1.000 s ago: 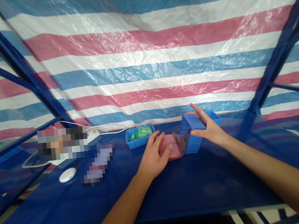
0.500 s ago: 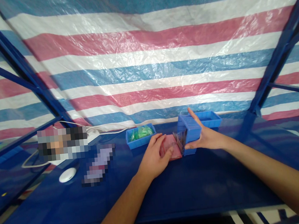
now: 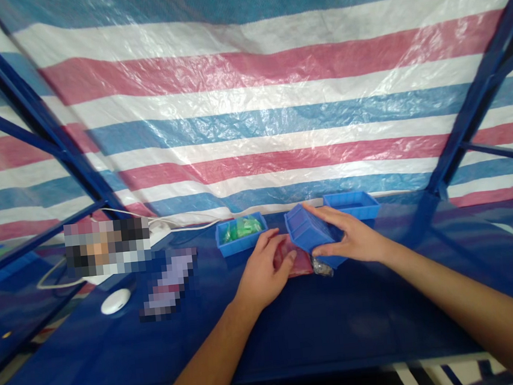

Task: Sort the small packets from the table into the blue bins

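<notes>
My right hand (image 3: 349,236) grips a small blue plastic bin (image 3: 307,227), which is tipped over with its underside turned up. Just below that bin, a small crinkled clear-and-dark plastic packet (image 3: 322,266) lies on the table. My left hand (image 3: 264,270) is on a red, bag-like plastic piece (image 3: 300,263), thumb on the near side and fingers at the far side. Part of the red piece is hidden by the hand and the bin. Blue plastic also shows under my right hand; its shape is mostly covered.
Behind stand a blue bin (image 3: 242,245) with green packets and another blue bin (image 3: 367,211). To the left are a white oval object (image 3: 116,301), a blurred-out phone-like object (image 3: 170,284), and a white power strip (image 3: 156,238) with cables. Blue frame posts flank the table (image 3: 364,327).
My right hand has rolled the blue bin leftward and over, so its underside now faces up. The packet has appeared below it. My left hand stays nearly still.
</notes>
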The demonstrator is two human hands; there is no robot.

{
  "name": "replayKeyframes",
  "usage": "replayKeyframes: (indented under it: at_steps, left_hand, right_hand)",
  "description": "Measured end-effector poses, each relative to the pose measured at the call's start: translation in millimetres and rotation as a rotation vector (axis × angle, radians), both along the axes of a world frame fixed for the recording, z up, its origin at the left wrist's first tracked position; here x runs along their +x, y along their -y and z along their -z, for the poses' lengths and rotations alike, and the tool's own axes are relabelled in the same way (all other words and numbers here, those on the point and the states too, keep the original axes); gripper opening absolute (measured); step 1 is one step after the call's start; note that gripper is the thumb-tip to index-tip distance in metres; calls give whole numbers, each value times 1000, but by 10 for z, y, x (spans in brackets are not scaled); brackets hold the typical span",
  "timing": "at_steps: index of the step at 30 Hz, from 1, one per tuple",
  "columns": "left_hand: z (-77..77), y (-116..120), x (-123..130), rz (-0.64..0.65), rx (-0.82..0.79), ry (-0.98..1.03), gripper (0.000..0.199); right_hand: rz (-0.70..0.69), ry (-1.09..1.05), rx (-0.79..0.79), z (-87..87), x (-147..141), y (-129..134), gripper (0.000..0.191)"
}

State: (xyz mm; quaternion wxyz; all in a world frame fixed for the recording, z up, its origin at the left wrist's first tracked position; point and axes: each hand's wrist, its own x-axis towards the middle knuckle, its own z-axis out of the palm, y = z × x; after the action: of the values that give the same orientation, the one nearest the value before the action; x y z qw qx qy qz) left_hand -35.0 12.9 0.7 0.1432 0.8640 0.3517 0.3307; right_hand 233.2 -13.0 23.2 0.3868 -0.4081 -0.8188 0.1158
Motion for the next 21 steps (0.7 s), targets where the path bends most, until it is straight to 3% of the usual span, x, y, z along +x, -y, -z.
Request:
replayKeyframes:
  at_steps: [7,11,21]
  left_hand:
    - [-38,13,-11,-90,96,-15,33]
    - [-68,23,-11,-145,159,-44,32]
    - [-129,71,33,-158,298,-89,31]
  right_hand:
    - [159,-14,81,-107,133,6,82]
    - [302,-31,154,-130,216,-18,84]
    - [464,-290,137,-98,273,-68,85]
